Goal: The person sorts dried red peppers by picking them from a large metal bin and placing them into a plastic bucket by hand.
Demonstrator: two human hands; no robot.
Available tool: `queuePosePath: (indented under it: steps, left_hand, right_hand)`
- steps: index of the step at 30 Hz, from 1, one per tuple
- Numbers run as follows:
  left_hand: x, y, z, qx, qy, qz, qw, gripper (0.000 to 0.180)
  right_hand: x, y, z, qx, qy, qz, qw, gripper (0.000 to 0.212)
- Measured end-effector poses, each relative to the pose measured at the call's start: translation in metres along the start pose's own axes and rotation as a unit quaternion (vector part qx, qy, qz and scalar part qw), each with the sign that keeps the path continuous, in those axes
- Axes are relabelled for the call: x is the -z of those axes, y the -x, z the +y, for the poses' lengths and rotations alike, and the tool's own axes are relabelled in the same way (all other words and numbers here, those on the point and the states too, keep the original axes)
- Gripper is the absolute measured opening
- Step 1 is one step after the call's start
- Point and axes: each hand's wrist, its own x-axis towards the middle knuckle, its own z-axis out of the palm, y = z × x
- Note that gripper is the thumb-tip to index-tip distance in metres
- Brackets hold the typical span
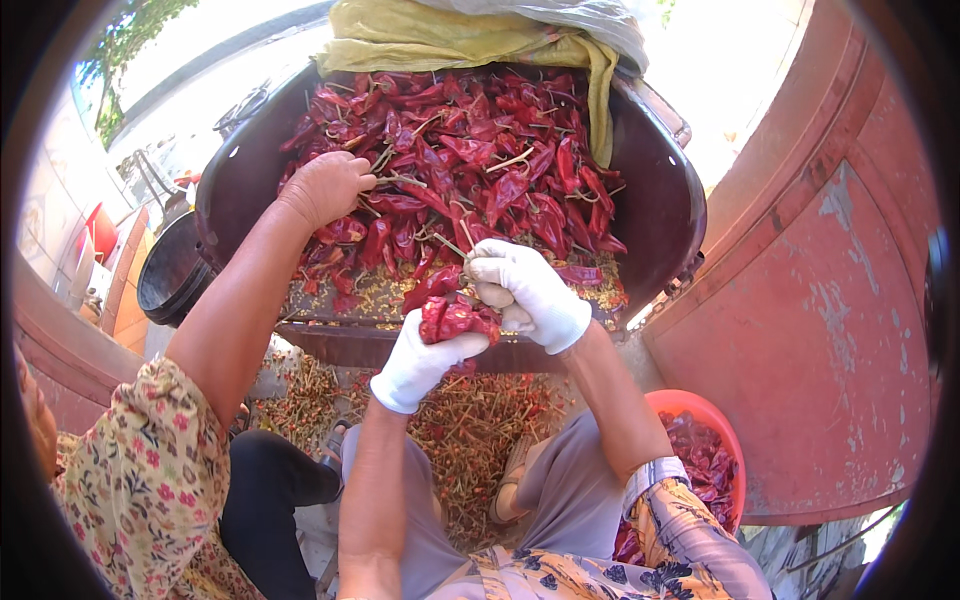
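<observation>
White gloves cover both my hands, near the front edge of a heap of dried red chili peppers (pixel 470 150). My left hand (pixel 422 362) is closed around several chili peppers (pixel 460 320), their wrinkled ends showing above the fingers. Just to the upper right, my right hand (pixel 535 295) is closed in a pinch, and a thin pale chili stem (pixel 466 236) sticks up from its fingertips. Part of that pinch is hidden behind the curled fingers. A co-worker's bare hand (pixel 330 188) reaches into the heap from the left and touches a stem there.
The heap lies in a dark metal trough (pixel 655 190), with a yellow cloth (pixel 440 38) over its far side. Loose stems (pixel 460 440) litter the ground between my feet. A red basin (pixel 735 455) of peppers stands at my right, a black bucket (pixel 172 270) at the left.
</observation>
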Motion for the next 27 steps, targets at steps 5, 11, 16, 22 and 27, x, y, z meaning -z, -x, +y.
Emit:
queuePosePath:
  steps: [5, 11, 16, 22, 27]
  left_hand:
    - [0.011, 0.004, -0.006, 0.039, 0.129, -0.031, 0.99, 0.045]
    - [0.004, 0.005, -0.02, 0.049, 0.303, -0.024, 0.951, 0.054]
    - [-0.004, 0.003, -0.024, 0.027, 0.378, -0.048, 0.924, 0.05]
    - [-0.001, 0.004, -0.032, 0.018, 0.367, -0.065, 0.928, 0.05]
    - [-0.003, 0.02, -0.031, 0.029, 0.274, -0.1, 0.956, 0.045]
  right_hand:
    - [-0.002, -0.004, 0.006, -0.017, -0.095, -0.054, 0.994, 0.008]
    - [0.006, -0.008, 0.008, -0.051, -0.237, -0.093, 0.966, 0.012]
    - [0.011, -0.011, 0.012, -0.046, -0.299, -0.154, 0.941, 0.013]
    - [0.007, -0.006, 0.006, -0.013, -0.267, -0.099, 0.958, 0.011]
    - [0.039, -0.029, 0.02, 0.038, -0.279, 0.005, 0.96, 0.013]
